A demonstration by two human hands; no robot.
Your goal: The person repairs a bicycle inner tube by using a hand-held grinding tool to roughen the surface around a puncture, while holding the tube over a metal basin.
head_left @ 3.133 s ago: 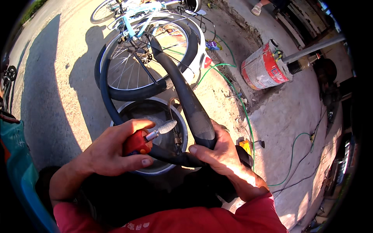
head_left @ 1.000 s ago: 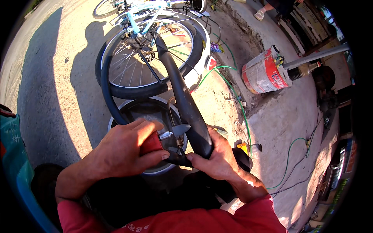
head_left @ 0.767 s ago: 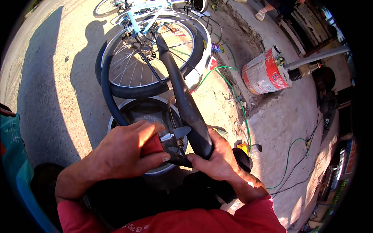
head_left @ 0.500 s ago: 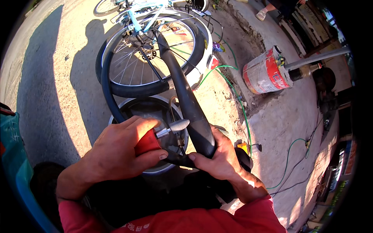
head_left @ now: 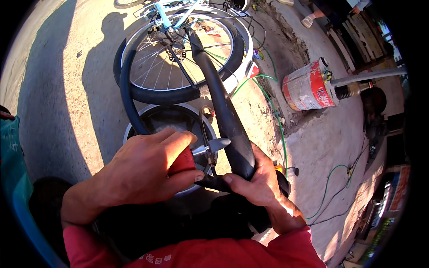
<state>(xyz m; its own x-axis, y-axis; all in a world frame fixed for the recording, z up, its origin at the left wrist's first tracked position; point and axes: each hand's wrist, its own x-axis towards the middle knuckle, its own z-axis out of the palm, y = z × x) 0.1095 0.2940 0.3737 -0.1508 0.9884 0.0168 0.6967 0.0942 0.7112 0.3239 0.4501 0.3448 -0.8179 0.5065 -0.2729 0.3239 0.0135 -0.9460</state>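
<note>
A black inner tube (head_left: 227, 118) loops from the bicycle wheel (head_left: 166, 96) down to my hands. My right hand (head_left: 258, 184) is closed round its near bend, thumb on top. In my left hand (head_left: 134, 166) is a red tool (head_left: 182, 162) with a silver shaft and a grey oval head, which reaches to the tube's left side. Whether the head touches the rubber I cannot tell. My left thumb lies by a lower stretch of tube. Below my hands is a round dark basin-like thing (head_left: 145, 117) with a pale rim. A valve stem or thin hose end (head_left: 203, 134) stands near the tool.
A light-blue bicycle frame (head_left: 163, 18) lies beyond the wheel. A red-and-white bucket (head_left: 300, 91) stands on the right by a metal pole (head_left: 357, 79). A green hose (head_left: 281, 131) crosses the ground. Another person's foot (head_left: 308, 20) shows at the top right. A teal object (head_left: 15, 152) borders the left.
The view has shifted slightly. My left hand and the red tool have moved a little to the right, still beside the tube. Both hands keep their holds.
</note>
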